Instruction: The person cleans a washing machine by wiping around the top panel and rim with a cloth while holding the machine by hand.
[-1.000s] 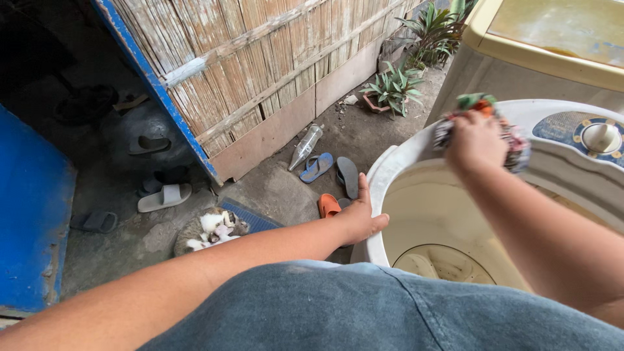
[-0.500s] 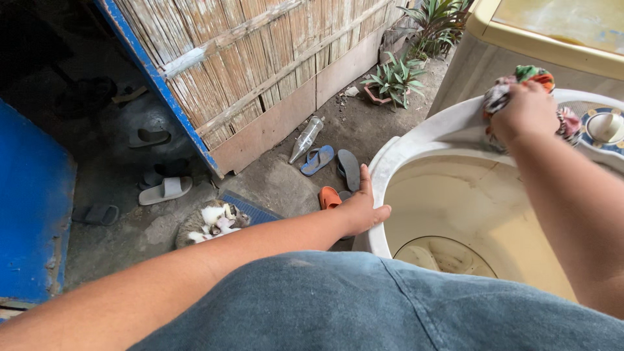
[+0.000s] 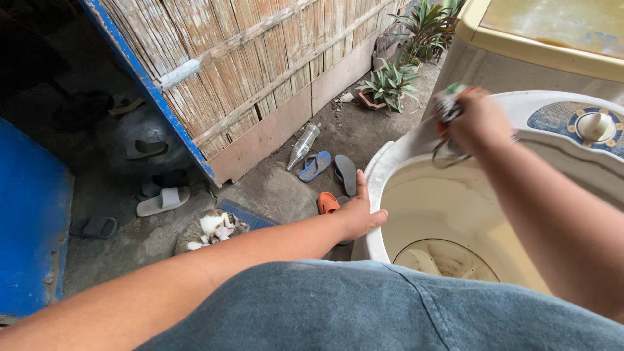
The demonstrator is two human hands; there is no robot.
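Two bare hands at work over the washing machine tub (image 3: 390, 170). Nearest in, the left hand (image 3: 358, 215) lies flat on the tub's rim at nine o'clock, fingers spread, its grip open and closed on nothing. Down inside, the pale drum floor (image 3: 445, 259) shows at six o'clock. Further out, at twelve o'clock over the rim, the right hand (image 3: 478, 120) has its grip clenched tight around a bunched, colourful cloth (image 3: 448, 104), with a strand dangling over the opening. A control dial (image 3: 595, 125) sits at two o'clock of the tub. Beyond the machine, sandals (image 3: 315, 166) and a plastic bottle (image 3: 303, 145) lie on the dirt floor, a cat (image 3: 207, 229) curls by the bamboo wall (image 3: 260, 58), potted plants (image 3: 389, 84) stand farthest off.
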